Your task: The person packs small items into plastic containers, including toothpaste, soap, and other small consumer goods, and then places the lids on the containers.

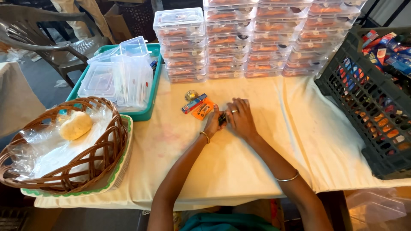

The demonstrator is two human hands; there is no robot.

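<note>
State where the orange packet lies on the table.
In the head view, the orange packet lies on the cloth-covered table, just left of the left hand, beside a blue packet.

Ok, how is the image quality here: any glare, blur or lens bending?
Head view: soft even light, faint shadows; mild glare on the stacked clear boxes; edges bow near the crate; both hands sharp, but the small dark item between them is unreadable.

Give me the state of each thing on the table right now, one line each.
left hand: closed around a small dark item, pressed against the right hand
right hand: fingers curled over the same item
small dark item: held between both hands, mostly hidden
orange packet: lying flat, untouched
clear boxes: lidded, stacked in rows
wicker basket: plastic-lined, holds one bun
dark crate: full of packets
</note>
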